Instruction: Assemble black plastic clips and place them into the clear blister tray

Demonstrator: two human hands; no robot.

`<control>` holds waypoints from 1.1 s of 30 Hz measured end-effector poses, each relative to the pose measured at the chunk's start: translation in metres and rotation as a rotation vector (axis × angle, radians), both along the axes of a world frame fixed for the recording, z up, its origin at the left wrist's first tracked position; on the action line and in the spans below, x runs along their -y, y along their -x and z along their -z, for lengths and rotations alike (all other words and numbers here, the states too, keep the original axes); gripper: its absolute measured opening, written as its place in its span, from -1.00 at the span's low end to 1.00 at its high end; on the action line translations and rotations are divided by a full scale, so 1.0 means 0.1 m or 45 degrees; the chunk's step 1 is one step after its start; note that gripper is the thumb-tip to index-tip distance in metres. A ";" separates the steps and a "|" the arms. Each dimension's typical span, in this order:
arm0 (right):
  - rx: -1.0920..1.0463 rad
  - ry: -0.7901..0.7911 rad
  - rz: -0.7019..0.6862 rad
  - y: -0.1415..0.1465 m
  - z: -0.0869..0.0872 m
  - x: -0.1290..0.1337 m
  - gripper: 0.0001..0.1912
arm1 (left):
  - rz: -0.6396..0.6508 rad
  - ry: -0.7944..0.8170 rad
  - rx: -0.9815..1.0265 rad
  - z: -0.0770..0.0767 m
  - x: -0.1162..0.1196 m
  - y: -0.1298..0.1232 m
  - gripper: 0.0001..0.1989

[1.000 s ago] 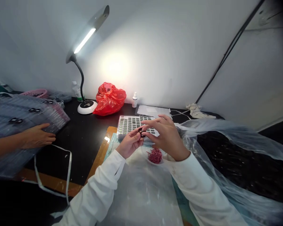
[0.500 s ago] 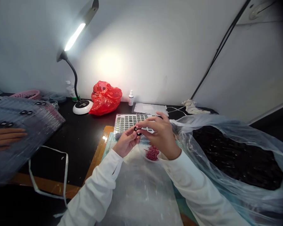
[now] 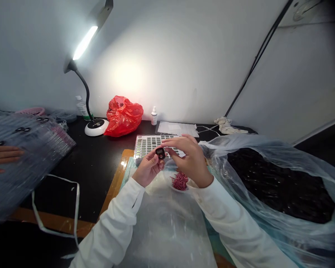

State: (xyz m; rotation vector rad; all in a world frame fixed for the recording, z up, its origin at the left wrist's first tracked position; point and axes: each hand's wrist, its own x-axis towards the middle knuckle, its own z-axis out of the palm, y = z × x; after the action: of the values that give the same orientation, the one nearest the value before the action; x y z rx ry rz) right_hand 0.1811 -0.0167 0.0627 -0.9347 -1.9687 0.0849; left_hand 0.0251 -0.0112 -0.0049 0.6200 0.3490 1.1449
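Black worktop is set against a pale wall, its near middle part covered by a translucent sheet. On the right, a large clear plastic bag is spread, with a mass of shiny black contents held inside. On the far left, a stack of clear plastic sleeves is touched by another person's hand, cut off by the frame edge. A lit desk lamp is placed at far left, with a red plastic bag just beside its base. A tray, filled with rows of small dark-faced pieces, is partly hidden behind the hands. The right hand is raised over the near right of the tray, thumb and index finger parted beside the device; whether it is touched by them cannot be told. By the left hand, a small black device is pinched between thumb and fingers, its small window turned up; it is held in front of the tray. Near these, a shallow dish is seen below the right hand, loaded with thin pink-red pieces.
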 end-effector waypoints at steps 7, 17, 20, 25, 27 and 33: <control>0.112 -0.205 -0.025 -0.06 0.00 -0.03 -0.72 | 0.008 -0.021 -0.011 -0.01 0.01 0.00 -0.52; 0.329 0.047 0.270 -0.56 -0.09 -0.21 -0.79 | -0.052 0.078 0.092 -0.04 -0.05 0.05 -0.52; 0.655 0.429 0.256 -0.70 -0.04 -0.27 -0.81 | -0.085 0.129 0.108 -0.06 -0.05 0.05 -0.57; 0.909 0.829 0.082 -0.54 0.05 -0.16 -0.78 | -0.067 0.142 0.078 -0.08 -0.01 0.05 -0.61; 1.037 0.849 0.119 -0.39 0.13 -0.10 -0.79 | -0.055 0.136 0.062 -0.08 -0.01 0.05 -0.63; 1.153 0.772 0.189 -0.08 0.36 0.00 -0.89 | -0.033 0.116 0.029 -0.04 -0.01 -0.07 -0.64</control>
State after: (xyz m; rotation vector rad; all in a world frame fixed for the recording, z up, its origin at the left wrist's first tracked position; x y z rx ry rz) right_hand 0.1886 -0.0168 0.0268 -1.7237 -2.7558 0.2088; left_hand 0.0321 -0.0098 -0.0011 0.5235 0.3881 1.1538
